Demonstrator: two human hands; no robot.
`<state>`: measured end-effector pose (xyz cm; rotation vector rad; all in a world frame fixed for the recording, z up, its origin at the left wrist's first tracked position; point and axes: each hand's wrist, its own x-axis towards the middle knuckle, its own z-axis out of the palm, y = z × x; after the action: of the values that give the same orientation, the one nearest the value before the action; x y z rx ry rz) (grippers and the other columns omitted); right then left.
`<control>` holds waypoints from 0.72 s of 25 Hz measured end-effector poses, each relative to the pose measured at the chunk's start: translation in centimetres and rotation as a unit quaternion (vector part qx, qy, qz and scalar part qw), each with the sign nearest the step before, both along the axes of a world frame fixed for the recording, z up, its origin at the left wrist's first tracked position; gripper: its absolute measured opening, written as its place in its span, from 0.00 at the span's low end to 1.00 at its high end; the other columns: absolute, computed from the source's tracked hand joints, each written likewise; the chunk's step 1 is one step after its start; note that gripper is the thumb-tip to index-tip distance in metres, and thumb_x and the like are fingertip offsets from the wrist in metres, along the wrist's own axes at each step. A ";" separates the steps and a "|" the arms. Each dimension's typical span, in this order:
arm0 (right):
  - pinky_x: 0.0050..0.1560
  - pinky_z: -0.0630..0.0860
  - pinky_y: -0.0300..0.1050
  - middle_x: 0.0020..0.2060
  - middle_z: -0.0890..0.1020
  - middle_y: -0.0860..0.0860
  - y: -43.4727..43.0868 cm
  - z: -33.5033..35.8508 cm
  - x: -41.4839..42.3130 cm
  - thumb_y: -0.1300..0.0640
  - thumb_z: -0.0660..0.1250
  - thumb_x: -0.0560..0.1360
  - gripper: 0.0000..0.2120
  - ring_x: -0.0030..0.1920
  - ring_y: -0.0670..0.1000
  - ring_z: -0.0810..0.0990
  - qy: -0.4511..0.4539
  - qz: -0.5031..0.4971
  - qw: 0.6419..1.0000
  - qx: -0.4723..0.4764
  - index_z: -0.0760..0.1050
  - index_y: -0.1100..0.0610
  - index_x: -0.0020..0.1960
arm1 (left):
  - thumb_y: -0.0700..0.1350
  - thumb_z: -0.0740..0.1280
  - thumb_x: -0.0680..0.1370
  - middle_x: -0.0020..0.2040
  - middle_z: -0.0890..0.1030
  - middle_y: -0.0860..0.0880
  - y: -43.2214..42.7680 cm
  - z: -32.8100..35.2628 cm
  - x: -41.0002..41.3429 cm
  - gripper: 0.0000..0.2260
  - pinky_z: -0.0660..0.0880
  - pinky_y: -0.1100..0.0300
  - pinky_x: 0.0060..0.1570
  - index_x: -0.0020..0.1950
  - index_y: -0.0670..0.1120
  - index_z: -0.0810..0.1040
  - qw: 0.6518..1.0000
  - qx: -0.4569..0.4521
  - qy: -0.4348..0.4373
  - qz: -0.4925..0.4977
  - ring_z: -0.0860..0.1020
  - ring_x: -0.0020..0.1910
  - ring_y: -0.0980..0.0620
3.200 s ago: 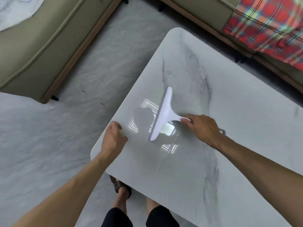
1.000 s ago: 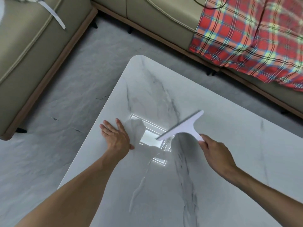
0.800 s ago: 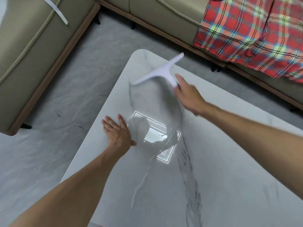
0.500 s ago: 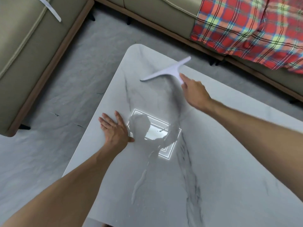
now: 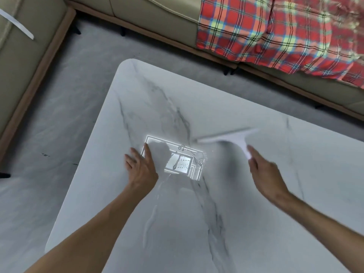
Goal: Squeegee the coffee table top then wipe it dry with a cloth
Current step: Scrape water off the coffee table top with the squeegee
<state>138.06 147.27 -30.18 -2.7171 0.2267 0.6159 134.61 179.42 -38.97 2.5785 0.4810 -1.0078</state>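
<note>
Both forearms bare, left hand [image 5: 140, 170] ringless

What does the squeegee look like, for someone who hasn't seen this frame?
Start at the white marble coffee table that fills the lower frame. Right of its middle, the right hand holds a short handle. The squeegee is the blurred white T-shaped tool at the end of it, the only loose object on the tabletop.
</note>
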 end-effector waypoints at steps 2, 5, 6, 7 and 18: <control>0.54 0.75 0.54 0.51 0.82 0.61 0.8 -1.1 5.9 0.54 0.55 0.82 0.20 0.48 0.60 0.79 -0.043 -0.040 0.998 0.026 0.66 0.51 0.73 | 0.38 0.56 0.77 0.75 0.41 0.27 -0.9 -0.3 0.2 0.35 0.51 0.41 0.74 0.79 0.43 0.40 1.000 0.005 0.026 -0.002 0.44 0.73 0.23; 0.50 0.75 0.52 0.51 0.76 0.58 1.3 -3.3 13.6 0.52 0.50 0.80 0.22 0.46 0.57 0.74 -0.022 -0.143 0.988 0.053 0.64 0.45 0.73 | 0.38 0.57 0.78 0.74 0.40 0.25 -1.0 -0.8 0.4 0.35 0.53 0.39 0.73 0.79 0.42 0.40 0.999 0.018 0.041 -0.005 0.44 0.73 0.22; 0.53 0.77 0.54 0.54 0.77 0.59 1.3 -3.8 14.3 0.52 0.49 0.80 0.22 0.47 0.60 0.77 -0.007 -0.152 0.988 0.035 0.64 0.45 0.73 | 0.38 0.57 0.77 0.74 0.40 0.25 -0.9 -0.9 0.5 0.35 0.53 0.39 0.73 0.79 0.42 0.40 0.999 0.020 0.043 -0.012 0.44 0.72 0.21; 0.55 0.77 0.56 0.57 0.78 0.60 1.3 -4.1 14.0 0.53 0.49 0.80 0.21 0.49 0.62 0.78 0.002 -0.145 0.989 0.016 0.64 0.46 0.72 | 0.38 0.57 0.78 0.74 0.41 0.25 -0.8 -0.9 0.5 0.35 0.54 0.39 0.73 0.79 0.42 0.40 0.999 0.021 0.045 -0.017 0.44 0.72 0.21; 0.43 0.79 0.48 0.48 0.81 0.54 -0.3 1.1 -9.4 0.49 0.50 0.82 0.21 0.42 0.55 0.81 0.136 -0.158 0.978 0.005 0.60 0.40 0.75 | 0.40 0.57 0.79 0.74 0.39 0.25 -0.8 0.9 1.2 0.34 0.55 0.40 0.74 0.79 0.42 0.39 0.997 0.011 0.075 -0.035 0.44 0.73 0.22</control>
<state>128.66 146.97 -29.04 -2.5018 0.7037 0.8833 135.79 178.65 -38.04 2.5674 0.4448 -1.2330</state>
